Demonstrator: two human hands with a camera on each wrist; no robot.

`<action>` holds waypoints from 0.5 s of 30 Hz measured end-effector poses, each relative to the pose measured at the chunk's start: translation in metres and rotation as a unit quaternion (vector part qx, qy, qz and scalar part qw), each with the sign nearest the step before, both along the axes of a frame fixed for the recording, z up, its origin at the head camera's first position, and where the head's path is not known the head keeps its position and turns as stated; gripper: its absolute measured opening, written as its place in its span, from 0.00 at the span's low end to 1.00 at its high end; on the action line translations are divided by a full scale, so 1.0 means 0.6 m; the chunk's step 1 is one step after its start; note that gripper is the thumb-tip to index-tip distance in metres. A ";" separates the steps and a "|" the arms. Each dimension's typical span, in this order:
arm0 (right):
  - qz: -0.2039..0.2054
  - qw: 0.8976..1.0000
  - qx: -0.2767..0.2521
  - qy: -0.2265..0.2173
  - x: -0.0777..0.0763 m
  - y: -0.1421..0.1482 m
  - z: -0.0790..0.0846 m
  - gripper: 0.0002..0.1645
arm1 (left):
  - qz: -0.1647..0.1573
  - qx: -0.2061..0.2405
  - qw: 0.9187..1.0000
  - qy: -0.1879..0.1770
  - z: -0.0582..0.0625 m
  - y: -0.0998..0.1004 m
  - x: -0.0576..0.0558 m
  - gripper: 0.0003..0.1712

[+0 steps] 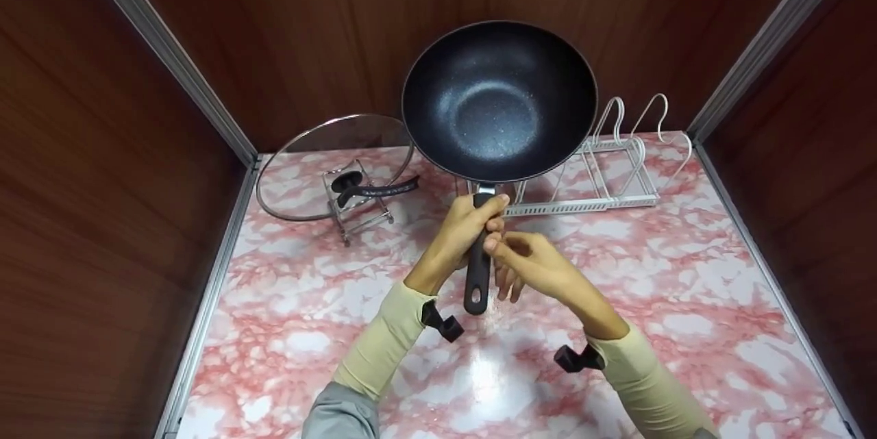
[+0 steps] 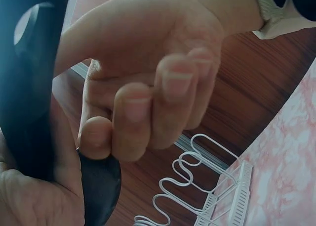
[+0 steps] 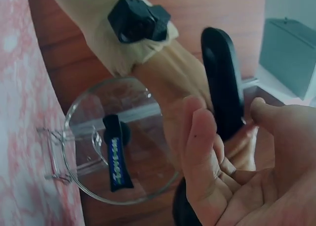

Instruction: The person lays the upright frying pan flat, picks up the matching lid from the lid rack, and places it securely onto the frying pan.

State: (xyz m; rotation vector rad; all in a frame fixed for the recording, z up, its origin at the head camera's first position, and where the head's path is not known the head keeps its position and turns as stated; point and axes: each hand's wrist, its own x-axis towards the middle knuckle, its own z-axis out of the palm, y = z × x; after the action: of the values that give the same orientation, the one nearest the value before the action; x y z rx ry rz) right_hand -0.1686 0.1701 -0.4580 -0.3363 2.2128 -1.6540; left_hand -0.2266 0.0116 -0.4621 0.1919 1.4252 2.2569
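Note:
A dark nonstick wok [image 1: 500, 103] is held up with its inside facing the head camera. My left hand [image 1: 462, 230] grips its black handle [image 1: 477, 281] just below the metal joint, the thumb lying across the front. Close to the handle's right side is my right hand [image 1: 534, 264], its thumb tip overlapping the handle in the head view. In the right wrist view, the thumb and fingers of the right hand [image 3: 237, 186] stand apart around the handle [image 3: 224, 82]. The left wrist view shows the right hand's fingers [image 2: 133, 117] loosely bent.
To the left, a glass lid [image 1: 301, 179] with a black knob leans on a small metal stand [image 1: 366, 216]. Behind and right of the wok, a white wire rack [image 1: 623, 203] with upright loops sits on the red-and-white marbled table [image 1: 288, 329]. Brown wooden panels [image 1: 308, 28] enclose the sides and back.

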 end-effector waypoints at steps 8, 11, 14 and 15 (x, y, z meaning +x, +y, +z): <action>-0.059 0.997 0.023 0.045 -0.017 0.032 0.037 0.24 | -0.009 -0.043 0.999 0.019 0.002 -0.012 0.004 0.17; -0.084 0.992 0.056 0.081 -0.025 0.045 0.054 0.24 | -0.016 -0.038 0.999 0.012 0.004 -0.016 0.005 0.16; -0.112 0.986 0.068 0.105 -0.035 0.061 0.071 0.23 | -0.018 -0.038 0.999 0.010 0.006 -0.020 0.007 0.15; -0.123 0.984 0.069 0.108 -0.039 0.067 0.077 0.24 | -0.018 -0.039 0.999 0.011 0.007 -0.021 0.008 0.14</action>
State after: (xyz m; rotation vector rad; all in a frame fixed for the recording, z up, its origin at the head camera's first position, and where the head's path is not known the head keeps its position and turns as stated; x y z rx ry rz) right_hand -0.1920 0.2103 -0.4120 -0.2211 2.6066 -1.6402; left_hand -0.2218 -0.0008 -0.4582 0.2159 1.5072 2.1725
